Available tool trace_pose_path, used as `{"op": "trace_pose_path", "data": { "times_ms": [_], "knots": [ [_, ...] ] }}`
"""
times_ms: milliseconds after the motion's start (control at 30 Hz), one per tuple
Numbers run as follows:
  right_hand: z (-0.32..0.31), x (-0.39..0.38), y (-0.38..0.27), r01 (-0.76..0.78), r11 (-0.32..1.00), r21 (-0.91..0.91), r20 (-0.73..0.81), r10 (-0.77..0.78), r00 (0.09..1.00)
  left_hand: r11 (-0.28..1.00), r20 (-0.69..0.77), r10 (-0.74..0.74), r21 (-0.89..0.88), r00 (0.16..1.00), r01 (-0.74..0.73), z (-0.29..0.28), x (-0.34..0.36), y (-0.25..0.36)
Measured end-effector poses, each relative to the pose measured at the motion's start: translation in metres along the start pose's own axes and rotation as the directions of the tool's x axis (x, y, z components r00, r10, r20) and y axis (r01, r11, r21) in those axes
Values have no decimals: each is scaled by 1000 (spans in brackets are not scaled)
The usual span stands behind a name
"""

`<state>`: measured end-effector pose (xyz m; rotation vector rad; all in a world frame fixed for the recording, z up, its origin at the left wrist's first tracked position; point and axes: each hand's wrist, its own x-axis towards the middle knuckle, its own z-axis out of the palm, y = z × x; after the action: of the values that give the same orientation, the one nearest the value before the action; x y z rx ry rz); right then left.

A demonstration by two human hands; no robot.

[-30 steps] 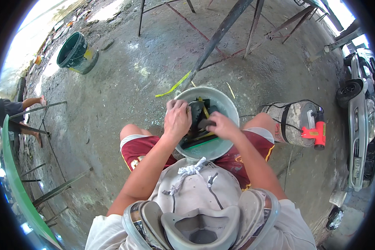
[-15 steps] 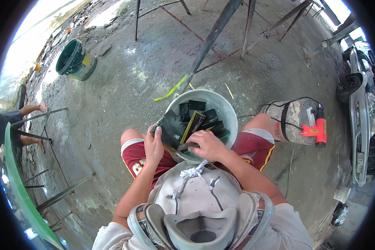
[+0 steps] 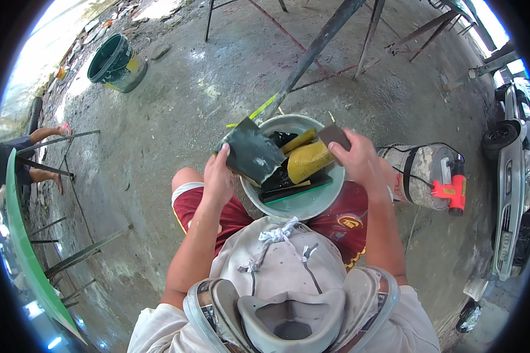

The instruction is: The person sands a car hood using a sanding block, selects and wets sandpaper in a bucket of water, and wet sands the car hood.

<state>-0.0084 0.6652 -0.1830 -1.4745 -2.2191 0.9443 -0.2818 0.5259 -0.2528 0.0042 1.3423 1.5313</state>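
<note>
My left hand [image 3: 219, 175] grips the edge of a dark grey-green sandpaper sheet [image 3: 252, 154] with pale smears, tilted above the left part of a light grey bucket [image 3: 330, 197]. My right hand [image 3: 364, 160] pinches a small dark grey-brown rectangular piece [image 3: 334, 136] over the bucket's right rim. Whether this is folded sandpaper or a thin block, I cannot tell. Inside the bucket, between my knees, lies a curled yellow-brown sandpaper piece [image 3: 308, 162], printed side up. Several black pieces lie around it, one with a green edge [image 3: 300, 194]. The sheet hides part of the bucket's inside.
To my right stands a paint-stained cylindrical container [image 3: 419, 176] with a red and black tool [image 3: 450, 189] and its cord. A dark green bucket [image 3: 118, 65] is at the far left. Metal stand legs [image 3: 312, 53] rise ahead. A person's legs [image 3: 44, 153] show at left, a car [image 3: 508, 176] at right.
My right hand has risen from the bucket and moved right, now with the small dark piece. My left hand's sheet has turned flatter. The yellow-brown piece now shows broadly.
</note>
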Motion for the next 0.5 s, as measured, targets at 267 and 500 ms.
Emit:
{"op": "trace_pose_path", "data": {
  "times_ms": [267, 500],
  "knots": [
    [14, 8, 11, -24, 997, -77, -13, 23, 1000, 660, 310, 305, 613, 900, -435, 16, 59, -2],
    [124, 13, 70, 265, 911, -317, 68, -257, 964, 0, 436, 243, 893, 867, -449, 46, 94, -84]
  ]
}}
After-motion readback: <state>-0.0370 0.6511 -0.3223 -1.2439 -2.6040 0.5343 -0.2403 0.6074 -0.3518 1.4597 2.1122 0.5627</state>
